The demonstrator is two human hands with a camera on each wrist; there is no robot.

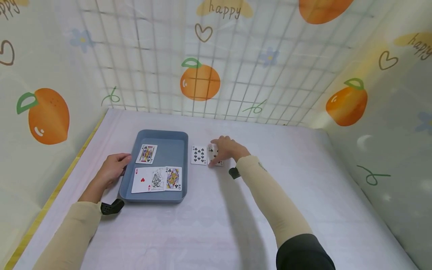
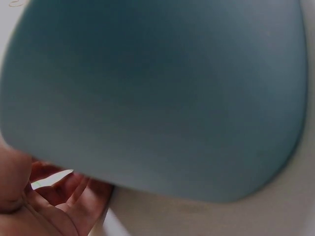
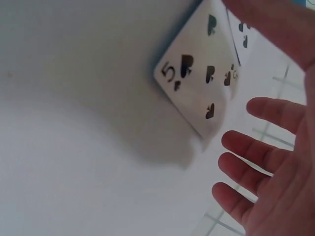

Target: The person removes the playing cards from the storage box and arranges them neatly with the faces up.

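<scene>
My left hand (image 1: 114,168) holds the left rim of a blue-grey tray (image 1: 183,150); in the left wrist view the tray's wall (image 2: 162,108) hides part of the fingers (image 2: 93,196). Inside the tray lie a face card (image 1: 146,154), an ace of hearts (image 1: 141,180), a joker (image 1: 157,179) and a queen (image 1: 173,178), the last three in an overlapping row. My right hand (image 1: 227,149) hovers over a five of spades (image 3: 197,73) with fingers spread, thumb near one edge of it. Beside that card lies another spade card (image 1: 199,155) with several pips.
A white cloth (image 1: 209,225) covers the table. Behind it stands a white wire grid (image 1: 152,75) under a sheet printed with oranges, and similar sheets (image 1: 388,142) close off both sides. A yellow strip (image 1: 54,198) runs along the left table edge.
</scene>
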